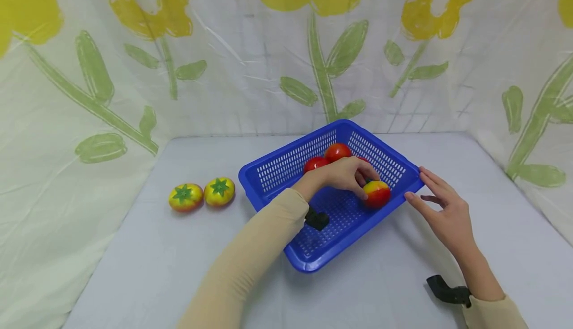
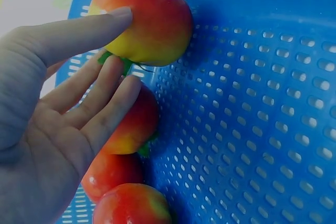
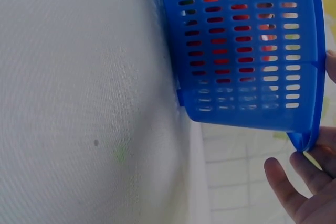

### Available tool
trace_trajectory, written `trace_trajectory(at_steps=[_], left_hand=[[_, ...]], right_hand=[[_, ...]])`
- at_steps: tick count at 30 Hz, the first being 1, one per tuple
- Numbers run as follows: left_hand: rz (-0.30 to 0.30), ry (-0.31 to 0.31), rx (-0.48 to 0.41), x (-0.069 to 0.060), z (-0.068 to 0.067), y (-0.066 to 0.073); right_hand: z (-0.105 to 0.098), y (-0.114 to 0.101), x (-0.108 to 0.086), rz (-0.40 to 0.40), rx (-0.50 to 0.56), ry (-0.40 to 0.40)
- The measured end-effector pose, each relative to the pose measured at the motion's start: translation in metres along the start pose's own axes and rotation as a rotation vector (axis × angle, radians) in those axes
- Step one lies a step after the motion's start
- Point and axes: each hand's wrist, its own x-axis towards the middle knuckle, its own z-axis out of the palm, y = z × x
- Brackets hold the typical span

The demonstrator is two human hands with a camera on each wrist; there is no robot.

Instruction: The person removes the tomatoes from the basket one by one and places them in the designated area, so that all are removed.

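Observation:
A blue plastic basket (image 1: 268,167) with slotted walls stands at an angle on the table. Inside its right end, my left hand (image 1: 344,174) grips a red-and-yellow toy tomato (image 1: 378,195) between thumb and fingers. The left wrist view shows the thumb on that tomato (image 2: 152,22), with other fingers by its green calyx. Farther back in the basket lie several red tomatoes (image 1: 337,151), partly covered by the left hand and arm. Around the basket's right corner, my right hand (image 1: 449,214) holds the rim, thumb on the near side and fingers on the far side.
Two yellow-red toy tomatoes (image 1: 185,197) (image 1: 220,192) with green star-shaped tops sit side by side on the white table (image 1: 147,264), left of the basket. A white curtain (image 1: 224,70) with painted yellow flowers hangs behind and along both sides.

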Motion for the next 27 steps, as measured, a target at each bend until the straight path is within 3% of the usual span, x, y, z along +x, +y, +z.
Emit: trace_trajectory(at_steps=[11,17,27], left_hand=[[0.005,-0.054,0.012,-0.0024,-0.0013,-0.0001],[-0.006,-0.046,0.045,-0.0039,-0.0022,-0.0022],[0.023,-0.058,0.023,-0.0020,-0.0035,-0.0056]], right_hand=[[-0.0020,-0.0015,-0.0017,0.005,-0.001,-0.010],[-0.0011,-0.0004,-0.0018,0.000,0.007,-0.015],[0.0005,-0.0034,-0.0005,-0.006,-0.001,0.002]])
